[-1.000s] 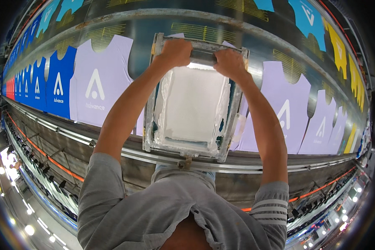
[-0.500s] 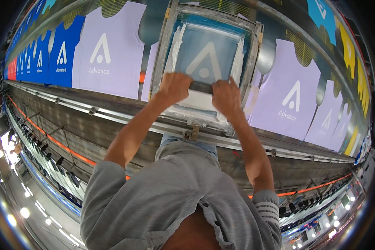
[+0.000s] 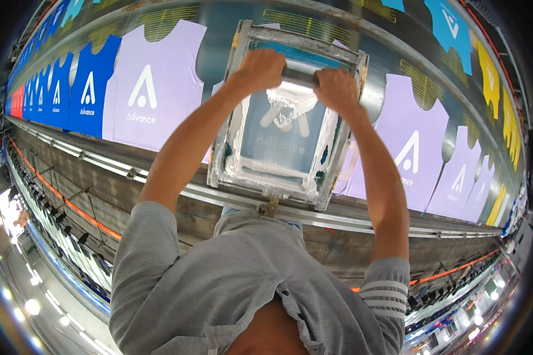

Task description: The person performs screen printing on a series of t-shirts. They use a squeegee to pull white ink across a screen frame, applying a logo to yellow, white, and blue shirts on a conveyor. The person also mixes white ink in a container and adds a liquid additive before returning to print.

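A screen-printing frame (image 3: 220,155) with a blue-green mesh lies over the long table in front of me. Across its far part runs a squeegee (image 3: 301,77). My left hand (image 3: 262,70) is wrapped round the squeegee's left end, and my right hand (image 3: 339,89) is closed on its right end. White ink (image 3: 290,102) lies in a thick patch on the near side of the squeegee, partly covering the triangular emblem on the mesh. More ink is smeared along the side edges and near end of the mesh. The squeegee's blade is hidden from me.
Lilac shirt panels (image 3: 160,77) with white emblems lie left and right of the frame. Blue panels (image 3: 92,83) stretch off to the left, yellow ones (image 3: 490,77) to the far right. A metal rail (image 3: 201,194) runs along the table's near edge, close to my waist.
Both hands have pushed the squeegee away from me, from the near part of the mesh to the far part. The white ink patch and the lower emblem area now show on the near side.
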Tool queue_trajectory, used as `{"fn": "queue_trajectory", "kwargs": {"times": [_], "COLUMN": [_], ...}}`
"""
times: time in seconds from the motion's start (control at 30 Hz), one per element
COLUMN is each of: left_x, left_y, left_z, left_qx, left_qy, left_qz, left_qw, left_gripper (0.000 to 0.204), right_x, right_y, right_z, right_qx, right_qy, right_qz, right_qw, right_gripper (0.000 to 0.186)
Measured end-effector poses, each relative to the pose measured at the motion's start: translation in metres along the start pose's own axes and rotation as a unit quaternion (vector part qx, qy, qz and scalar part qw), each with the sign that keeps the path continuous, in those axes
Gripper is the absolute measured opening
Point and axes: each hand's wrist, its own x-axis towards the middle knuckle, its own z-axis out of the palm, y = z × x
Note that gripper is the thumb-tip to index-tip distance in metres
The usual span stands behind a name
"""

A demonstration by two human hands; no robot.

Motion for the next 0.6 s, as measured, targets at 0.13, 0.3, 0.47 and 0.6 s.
{"fn": "queue_trajectory", "kwargs": {"times": [0.13,0.3,0.47,0.6], "left_x": [0.043,-0.005,-0.109,-0.194], "left_y": [-0.012,-0.002,0.032,0.056], "left_z": [0.005,0.024,0.044,0.07], "left_qx": [-0.003,0.013,-0.047,-0.091], "left_qy": [0.01,-0.019,-0.051,-0.074], "left_qz": [0.021,0.009,-0.022,-0.039], "left_qw": [1.0,1.0,0.997,0.992], "left_gripper": [0.027,0.026,0.014,0.032], "right_x": [0.035,-0.004,-0.09,-0.161], "right_y": [0.029,-0.005,-0.063,-0.112], "right_z": [0.007,0.009,0.022,0.024], "right_qx": [0.01,0.007,0.061,0.074], "right_qy": [-0.031,-0.027,-0.015,-0.067], "right_qz": [0.049,-0.007,-0.031,-0.015], "right_qw": [0.998,1.0,0.998,0.995], "right_gripper": [0.018,0.011,0.011,0.01]}}
